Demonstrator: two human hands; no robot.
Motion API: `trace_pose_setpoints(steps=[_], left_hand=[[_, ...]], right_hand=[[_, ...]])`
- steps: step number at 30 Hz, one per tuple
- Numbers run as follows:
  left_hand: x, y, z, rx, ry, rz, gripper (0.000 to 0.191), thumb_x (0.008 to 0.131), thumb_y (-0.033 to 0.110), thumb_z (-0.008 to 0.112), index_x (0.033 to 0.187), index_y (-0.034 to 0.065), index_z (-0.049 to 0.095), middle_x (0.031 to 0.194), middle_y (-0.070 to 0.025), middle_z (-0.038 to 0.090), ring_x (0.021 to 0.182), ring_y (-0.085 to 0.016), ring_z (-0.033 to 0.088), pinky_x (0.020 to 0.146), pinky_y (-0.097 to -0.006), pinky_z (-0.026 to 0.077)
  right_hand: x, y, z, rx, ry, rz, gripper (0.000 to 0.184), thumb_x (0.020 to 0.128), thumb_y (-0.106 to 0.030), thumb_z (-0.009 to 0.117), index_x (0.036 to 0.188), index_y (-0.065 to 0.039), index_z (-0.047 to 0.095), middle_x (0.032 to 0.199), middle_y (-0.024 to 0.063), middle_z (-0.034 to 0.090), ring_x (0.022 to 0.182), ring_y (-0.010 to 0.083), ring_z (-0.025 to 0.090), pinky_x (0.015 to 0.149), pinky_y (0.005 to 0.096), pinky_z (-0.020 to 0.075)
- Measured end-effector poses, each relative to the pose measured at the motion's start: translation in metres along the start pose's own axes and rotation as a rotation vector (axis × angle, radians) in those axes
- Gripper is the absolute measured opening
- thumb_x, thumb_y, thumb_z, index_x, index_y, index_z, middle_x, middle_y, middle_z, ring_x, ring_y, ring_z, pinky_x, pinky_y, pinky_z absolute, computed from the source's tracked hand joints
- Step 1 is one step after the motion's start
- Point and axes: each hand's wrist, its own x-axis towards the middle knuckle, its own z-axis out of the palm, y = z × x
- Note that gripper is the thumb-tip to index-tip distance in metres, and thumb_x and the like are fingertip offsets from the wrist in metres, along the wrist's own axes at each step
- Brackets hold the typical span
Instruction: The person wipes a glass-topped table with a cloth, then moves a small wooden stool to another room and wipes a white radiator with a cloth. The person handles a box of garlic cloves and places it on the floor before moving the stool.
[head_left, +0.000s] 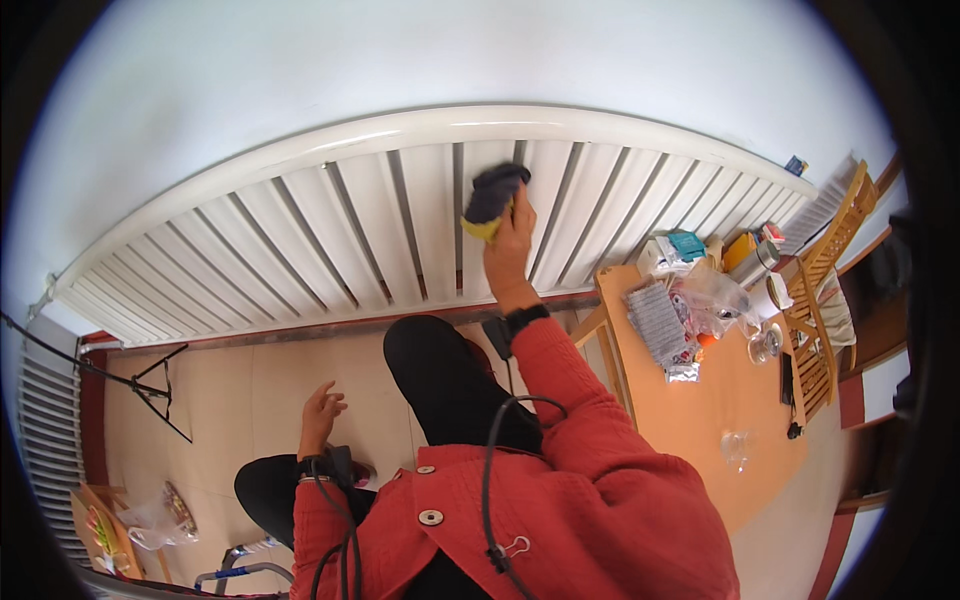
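Observation:
My right hand (512, 238) grips a dark grey and yellow cloth (495, 196), pressed to the front of a white panel radiator (431, 217) near its middle. The cloth lies over one broad vertical slat, a little below the rounded top rail (480, 124). Above my bent left knee, my left hand (322, 411) hangs with nothing in it, its fingers loosely apart and away from the radiator. Both wrists wear black bands with cables running from them.
On the right, a wooden table (675, 420) holds plastic bags, a grey knitted cloth (656, 319), a steel flask (754, 261) and glassware. Behind it stands a wooden chair (821, 315). A black tripod (154, 390) is at left, above a small wooden stool (112, 529) and a plastic bag (161, 521).

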Motion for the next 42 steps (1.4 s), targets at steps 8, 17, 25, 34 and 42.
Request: trace_pose_setpoints(steps=[8, 17, 25, 34, 42], left_hand=[[0.002, -0.001, 0.004, 0.037, -0.024, -0.011, 0.039, 0.094, 0.01, 0.051, 0.133, 0.0036, 0.053, 0.102, -0.0129, 0.069, 0.081, -0.017, 0.069, 0.069, -0.0268, 0.052], [-0.007, 0.01, 0.007, 0.054, 0.036, 0.085, 0.038, 0.093, 0.009, 0.053, 0.131, 0.0033, 0.055, 0.098, -0.0141, 0.069, 0.079, -0.017, 0.07, 0.07, -0.0281, 0.052], [-0.011, 0.024, 0.013, 0.07, 0.093, 0.167, 0.036, 0.094, 0.01, 0.054, 0.13, 0.0048, 0.056, 0.095, -0.0125, 0.069, 0.078, -0.018, 0.07, 0.073, -0.03, 0.053], [-0.018, 0.037, 0.012, 0.089, 0.082, 0.145, 0.037, 0.095, 0.007, 0.053, 0.132, 0.005, 0.053, 0.099, -0.0122, 0.068, 0.082, -0.017, 0.067, 0.075, -0.0293, 0.052], [-0.035, 0.028, 0.004, 0.079, 0.184, 0.206, 0.035, 0.094, 0.009, 0.053, 0.128, 0.0048, 0.056, 0.09, -0.0124, 0.067, 0.076, -0.021, 0.067, 0.072, -0.0326, 0.053]], right_hand=[[-0.096, 0.03, -0.006, -0.035, -0.324, 0.196, 0.034, 0.081, 0.007, 0.056, 0.114, 0.01, 0.062, 0.136, 0.0249, 0.049, 0.113, 0.0403, 0.051, 0.097, 0.0417, 0.045], [-0.067, 0.008, 0.003, 0.069, -0.438, 0.546, 0.03, 0.07, -0.016, 0.074, 0.096, -0.003, 0.068, 0.096, 0.0225, 0.062, 0.09, 0.0422, 0.061, 0.079, 0.0454, 0.0504], [0.046, -0.081, 0.019, 0.352, -0.126, 0.247, 0.036, 0.075, -0.005, 0.07, 0.109, -0.001, 0.062, 0.11, 0.0184, 0.054, 0.099, 0.0388, 0.058, 0.084, 0.0424, 0.048], [-0.006, -0.089, 0.055, 0.25, -0.415, 0.028, 0.031, 0.071, -0.006, 0.071, 0.098, 0.003, 0.061, 0.1, 0.0196, 0.055, 0.093, 0.0411, 0.055, 0.081, 0.0444, 0.0476], [-0.046, -0.086, 0.094, 0.162, -0.743, 0.215, 0.034, 0.067, -0.016, 0.078, 0.094, 0.0, 0.066, 0.093, 0.0186, 0.065, 0.084, 0.0375, 0.063, 0.078, 0.0417, 0.0499]])
